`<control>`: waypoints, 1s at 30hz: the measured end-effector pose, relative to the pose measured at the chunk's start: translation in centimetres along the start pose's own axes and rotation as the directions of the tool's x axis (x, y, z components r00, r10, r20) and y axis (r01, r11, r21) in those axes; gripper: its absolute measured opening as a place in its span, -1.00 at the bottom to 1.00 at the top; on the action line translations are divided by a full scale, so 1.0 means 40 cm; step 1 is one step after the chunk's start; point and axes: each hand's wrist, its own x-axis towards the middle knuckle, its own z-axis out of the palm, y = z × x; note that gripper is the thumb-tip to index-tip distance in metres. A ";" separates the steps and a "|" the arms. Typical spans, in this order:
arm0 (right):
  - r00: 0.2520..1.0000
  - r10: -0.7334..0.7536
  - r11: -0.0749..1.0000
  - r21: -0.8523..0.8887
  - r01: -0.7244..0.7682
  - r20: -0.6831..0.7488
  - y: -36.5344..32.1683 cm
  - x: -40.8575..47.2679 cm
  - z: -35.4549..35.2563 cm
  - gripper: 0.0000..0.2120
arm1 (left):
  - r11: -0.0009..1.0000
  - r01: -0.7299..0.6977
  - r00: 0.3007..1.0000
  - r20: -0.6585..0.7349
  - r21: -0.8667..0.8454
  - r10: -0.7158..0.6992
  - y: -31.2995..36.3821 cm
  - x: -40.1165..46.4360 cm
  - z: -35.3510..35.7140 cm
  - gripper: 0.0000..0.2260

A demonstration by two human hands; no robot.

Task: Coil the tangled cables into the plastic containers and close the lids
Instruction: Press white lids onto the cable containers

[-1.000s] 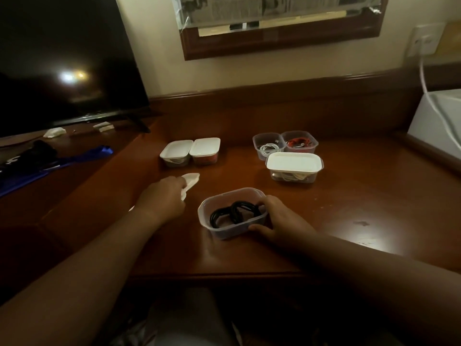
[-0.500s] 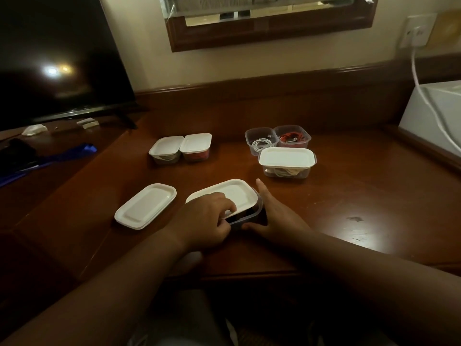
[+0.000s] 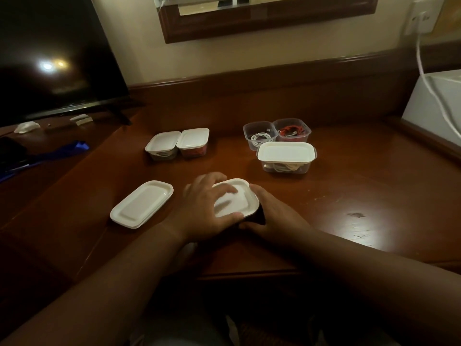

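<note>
Desk [image 3: 349, 186]: lid [image 3: 237, 201] lengthwise away-right.

Dim room: wooden desk [image 3: 349, 196], dark television [image 3: 50, 58], cream wall [image 3: 139, 33]

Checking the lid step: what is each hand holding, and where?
Left hand presses the lid from above; right hand grips the container's right side.
</note>
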 end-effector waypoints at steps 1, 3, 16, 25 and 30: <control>1.000 -0.002 1.000 -0.001 0.002 0.002 -0.001 0.000 -0.001 -0.13 | 0.996 0.068 0.995 0.063 0.055 -0.071 0.001 0.004 0.002 -0.27; 1.000 0.004 1.000 -0.013 -0.004 0.004 -0.002 -0.002 -0.001 -0.13 | 0.981 0.144 0.968 0.187 0.126 -0.166 0.005 0.010 0.009 -0.06; 1.000 -0.013 0.985 -0.171 0.014 0.008 -0.012 -0.011 -0.009 -0.18 | 0.973 0.220 0.946 0.226 0.071 -0.231 0.006 0.033 0.021 0.03; 0.984 0.126 0.972 0.184 -0.149 0.128 -0.005 0.044 -0.075 -0.65 | 0.974 0.217 0.944 0.242 0.059 -0.224 0.000 0.029 0.027 -0.01; 0.962 0.196 0.961 0.160 -0.227 0.193 -0.030 0.115 -0.092 -0.68 | 0.977 0.207 0.948 0.238 0.052 -0.213 -0.003 0.030 0.030 0.00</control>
